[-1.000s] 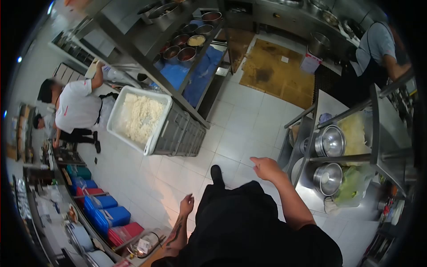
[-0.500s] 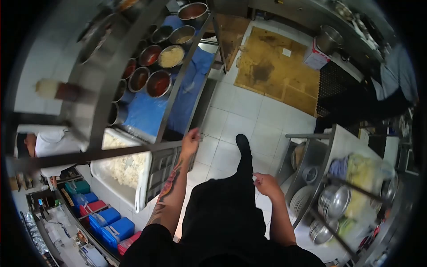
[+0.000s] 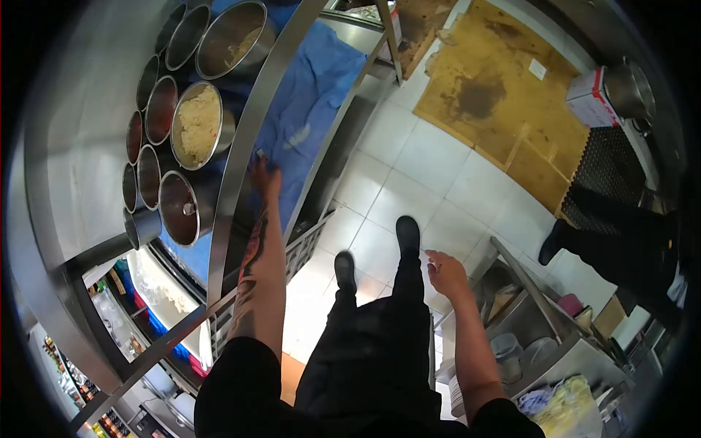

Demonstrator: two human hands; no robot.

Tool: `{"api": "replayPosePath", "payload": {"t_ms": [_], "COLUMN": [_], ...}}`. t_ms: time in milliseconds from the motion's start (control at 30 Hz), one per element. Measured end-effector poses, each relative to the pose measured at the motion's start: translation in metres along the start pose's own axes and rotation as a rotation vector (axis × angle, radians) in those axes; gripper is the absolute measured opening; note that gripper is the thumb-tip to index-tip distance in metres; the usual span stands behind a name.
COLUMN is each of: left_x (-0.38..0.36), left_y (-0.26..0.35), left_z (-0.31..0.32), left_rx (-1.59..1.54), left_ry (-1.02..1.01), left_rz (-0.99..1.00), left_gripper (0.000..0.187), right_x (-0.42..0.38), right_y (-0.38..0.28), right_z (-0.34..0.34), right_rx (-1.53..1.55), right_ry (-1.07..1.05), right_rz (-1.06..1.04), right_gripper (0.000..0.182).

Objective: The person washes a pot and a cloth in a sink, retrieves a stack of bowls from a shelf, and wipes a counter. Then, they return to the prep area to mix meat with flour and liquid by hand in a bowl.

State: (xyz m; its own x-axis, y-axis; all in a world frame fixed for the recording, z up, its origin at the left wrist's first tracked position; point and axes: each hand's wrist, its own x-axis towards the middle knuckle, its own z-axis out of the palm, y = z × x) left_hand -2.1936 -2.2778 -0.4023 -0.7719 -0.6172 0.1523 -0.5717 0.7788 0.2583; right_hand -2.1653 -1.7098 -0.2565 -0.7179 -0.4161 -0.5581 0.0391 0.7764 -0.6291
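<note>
In the head view, the blue cloth (image 3: 310,95) lies on a shelf (image 3: 337,129) by the left hand (image 3: 266,178); I can't tell if those fingers grip. It looks soft, light, easy to pinch by a fold. The right hand (image 3: 447,275) has fingers loosely spread.

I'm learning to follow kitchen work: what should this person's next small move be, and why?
Probably lower the left hand onto the blue cloth: its fingertips overlap the cloth in this view, though contact is unclear, while the right hand hangs over the tiled floor, well away from it.
</note>
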Motion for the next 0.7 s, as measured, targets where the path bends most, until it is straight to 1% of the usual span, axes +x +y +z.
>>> {"api": "replayPosePath", "payload": {"t_ms": [33,100,133,200,233,267,300,333,367,400,433,467,500,567,600,633,667,700], "left_x": [0.001,0.0,-0.001,-0.001,-0.001,-0.002,-0.003,-0.008,-0.018,-0.028,-0.038,-0.049,-0.062,-0.088,-0.104,-0.114,-0.119,-0.118], "left_y": [-0.005,-0.013,-0.02,-0.031,-0.026,-0.015,-0.001,0.021,0.053,0.081,0.102,0.12,0.137,0.171,0.18,0.191,0.201,0.219], "left_z": [0.001,0.002,0.007,0.015,0.01,-0.004,-0.021,-0.041,-0.064,-0.086,-0.105,-0.124,-0.14,-0.162,-0.165,-0.17,-0.176,-0.189], "left_rx": [0.011,-0.117,-0.115,-0.099,-0.098,-0.255,-0.41,-0.407,-0.595,-0.783,-0.781,-0.839,-0.897,-0.975,-0.898,-0.818,-0.82,-0.71], "left_ry": [-0.004,0.003,-0.001,0.058,0.056,0.004,-0.049,-0.051,-0.015,0.022,0.019,-0.051,-0.12,-0.183,-0.189,-0.194,-0.193,-0.29], "left_rz": [-0.009,-0.013,-0.018,0.023,0.023,-0.07,-0.163,-0.161,-0.226,-0.289,-0.286,-0.273,-0.262,-0.227,-0.114,-0.002,-0.002,0.186], "left_gripper": [0.058,0.055,0.055,0.052,0.052,0.05,0.047,0.047,0.043,0.039,0.039,0.037,0.036,0.035,0.032,0.029,0.029,0.026], "right_x": [0.008,0.024,0.033,0.054,0.066,0.08,0.093,0.106,0.115,0.13,0.141,0.152,0.16,0.173,0.175,0.176,0.176,0.176], "right_y": [0.0,0.0,-0.006,-0.027,-0.038,-0.051,-0.063,-0.076,-0.1,-0.112,-0.132,-0.148,-0.166,-0.191,-0.195,-0.2,-0.204,-0.201], "right_z": [0.002,0.006,0.006,0.012,0.014,0.018,0.024,0.032,0.031,0.044,0.047,0.054,0.063,0.078,0.077,0.074,0.071,0.071], "right_rx": [0.002,-0.027,-0.029,0.034,0.033,0.034,0.108,0.182,0.275,0.394,0.445,0.583,0.585,1.027,1.026,1.32,1.61,1.606], "right_ry": [-0.014,-0.038,-0.045,-0.042,-0.046,-0.051,-0.024,0.002,-0.006,0.04,0.035,-0.003,-0.002,0.071,0.071,0.074,0.077,0.077], "right_rz": [-0.003,-0.069,-0.068,-0.145,-0.177,-0.21,-0.265,-0.32,-0.272,-0.346,-0.343,-0.308,-0.307,-0.149,-0.149,-0.019,0.119,0.117], "right_gripper": [0.032,0.031,0.031,0.03,0.031,0.031,0.03,0.029,0.026,0.026,0.029,0.03,0.03,0.037,0.037,0.039,0.042,0.042]}}
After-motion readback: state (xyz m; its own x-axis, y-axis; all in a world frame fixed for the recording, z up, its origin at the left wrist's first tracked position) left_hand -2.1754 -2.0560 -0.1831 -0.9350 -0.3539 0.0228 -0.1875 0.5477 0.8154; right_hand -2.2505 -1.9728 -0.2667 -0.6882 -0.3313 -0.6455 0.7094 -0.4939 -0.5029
